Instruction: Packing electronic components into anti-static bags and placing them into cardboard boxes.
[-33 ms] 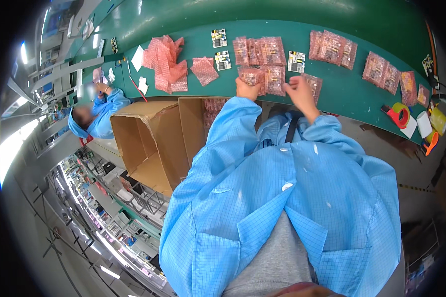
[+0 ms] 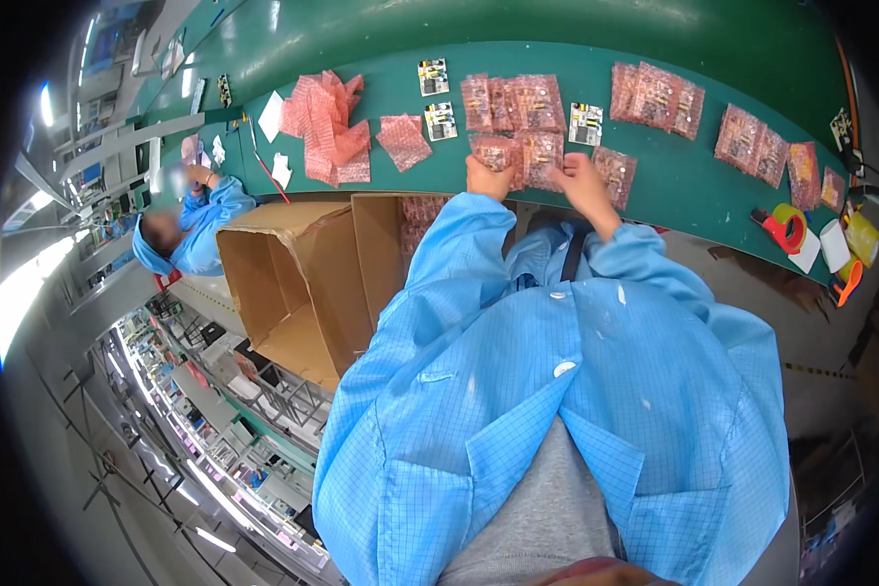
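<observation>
Left grip [image 2: 489, 179]: clamped on my pink bubble packet [image 2: 496, 152], likely steadying it!
Right grip [image 2: 581, 181]: at the neighbouring packet [image 2: 540, 156]; pinched or apart, I can't tell.

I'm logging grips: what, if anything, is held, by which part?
The left hand holds a pink pouch by its lower left corner; whether the right hand grips is unclear.

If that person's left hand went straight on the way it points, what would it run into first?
Probably the pink bubble-wrap packet that the left hand seems to hold; just beyond lie similar packets, though depth is hard to judge.
</observation>
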A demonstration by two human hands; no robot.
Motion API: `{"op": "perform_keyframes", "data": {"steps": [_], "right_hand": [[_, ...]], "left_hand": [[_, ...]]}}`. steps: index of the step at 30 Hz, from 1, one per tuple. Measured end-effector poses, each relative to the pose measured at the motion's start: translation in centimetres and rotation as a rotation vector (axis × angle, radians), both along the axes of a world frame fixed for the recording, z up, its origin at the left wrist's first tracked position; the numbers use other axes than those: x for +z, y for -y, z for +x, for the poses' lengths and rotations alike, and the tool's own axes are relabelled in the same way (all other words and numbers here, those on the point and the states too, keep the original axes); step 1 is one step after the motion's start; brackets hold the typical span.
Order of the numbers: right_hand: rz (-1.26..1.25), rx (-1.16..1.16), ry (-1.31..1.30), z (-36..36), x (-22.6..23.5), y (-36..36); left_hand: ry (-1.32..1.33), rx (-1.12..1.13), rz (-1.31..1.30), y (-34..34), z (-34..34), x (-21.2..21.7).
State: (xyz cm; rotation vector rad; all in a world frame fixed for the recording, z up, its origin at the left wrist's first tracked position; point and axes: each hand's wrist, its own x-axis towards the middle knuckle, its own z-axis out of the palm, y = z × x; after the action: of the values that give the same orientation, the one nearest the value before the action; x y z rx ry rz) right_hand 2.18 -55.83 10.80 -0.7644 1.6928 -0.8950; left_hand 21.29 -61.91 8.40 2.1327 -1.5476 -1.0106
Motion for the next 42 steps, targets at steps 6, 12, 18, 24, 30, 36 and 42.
{"op": "perform_keyframes", "data": {"steps": [6,12,18,24,30,36,42], "right_hand": [[0.121,-0.004,-0.178,4.0,-5.1,3.8],[-0.047,-0.033,0.428,6.6,-0.4,4.0],[0.035,0.071,0.725,5.3,2.0,1.7],[0.221,0.314,0.852,4.7,10.6,-0.1],[-0.369,0.532,0.191,7.1,10.0,-3.5],[-0.074,0.714,0.448,9.1,6.8,-8.7],[0.009,0.763,0.595,15.7,7.2,-11.9]], "left_hand": [[-0.224,-0.045,-0.002,1.0,2.9,-2.7],[-0.609,-0.039,0.284,1.8,4.8,1.9],[-0.967,0.071,0.167,-0.2,6.7,3.8],[-1.779,0.341,0.457,-7.8,9.9,3.8],[-1.802,0.214,0.32,-13.2,8.9,6.1],[-1.334,0.224,0.039,-19.1,11.2,8.6],[-1.248,0.288,0.029,-24.2,17.4,10.0]]}}
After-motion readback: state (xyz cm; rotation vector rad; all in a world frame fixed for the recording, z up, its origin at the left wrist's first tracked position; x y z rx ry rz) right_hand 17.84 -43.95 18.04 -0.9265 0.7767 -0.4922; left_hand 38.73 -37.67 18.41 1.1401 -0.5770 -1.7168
